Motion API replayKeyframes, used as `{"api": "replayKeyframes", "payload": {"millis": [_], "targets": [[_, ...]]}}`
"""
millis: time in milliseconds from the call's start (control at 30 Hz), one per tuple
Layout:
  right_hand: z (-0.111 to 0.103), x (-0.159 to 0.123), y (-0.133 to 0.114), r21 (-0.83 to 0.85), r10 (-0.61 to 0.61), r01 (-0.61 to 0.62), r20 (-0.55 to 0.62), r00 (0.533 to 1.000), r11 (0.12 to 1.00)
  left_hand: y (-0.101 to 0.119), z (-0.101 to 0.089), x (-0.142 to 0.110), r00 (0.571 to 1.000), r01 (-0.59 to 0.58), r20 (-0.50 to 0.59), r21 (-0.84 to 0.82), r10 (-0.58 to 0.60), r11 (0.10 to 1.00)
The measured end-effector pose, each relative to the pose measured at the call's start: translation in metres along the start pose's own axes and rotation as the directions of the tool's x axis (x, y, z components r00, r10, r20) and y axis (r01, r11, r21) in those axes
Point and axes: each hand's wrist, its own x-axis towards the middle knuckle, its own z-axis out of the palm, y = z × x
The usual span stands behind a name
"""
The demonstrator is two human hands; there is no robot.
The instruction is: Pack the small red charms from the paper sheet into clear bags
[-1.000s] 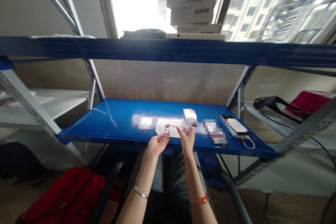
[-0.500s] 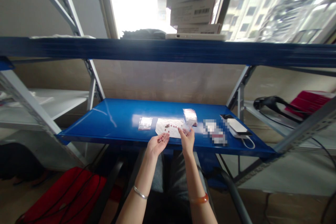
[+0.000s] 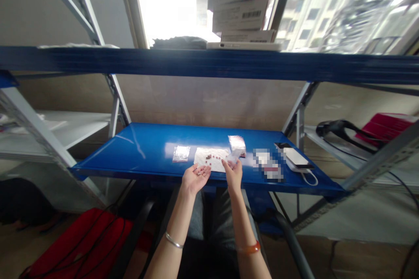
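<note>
**My left hand (image 3: 195, 179) and right hand (image 3: 233, 175) working right at the front edge of the blue steel shelf (image 3: 131, 150)!**

From my head camera: the left hand is open, palm up, holding nothing I can make out. The right pinches a small clear bag (image 3: 235, 155) just over the paper sheet (image 3: 211, 159), whose small red and brown pieces (image 3: 208, 155) sit near the shelf's front edge. A clear packet (image 3: 181, 153) lies just left of the sheet, a stacked bundle of bags (image 3: 237, 144) just behind my right fingers (image 3: 229, 164), and a white power bank (image 3: 295, 157) well off to the right, near the shelf's end.
</note>
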Motion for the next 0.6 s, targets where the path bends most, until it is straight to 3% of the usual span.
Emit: {"api": "replayKeyframes", "payload": {"millis": [600], "targets": [[-0.0013,0.0000,-0.0026,-0.027,0.042,-0.042,0.020,0.999,0.999,0.0031,-0.0026,0.0004,0.999,-0.008,0.041,0.056,0.005,0.998]]}}
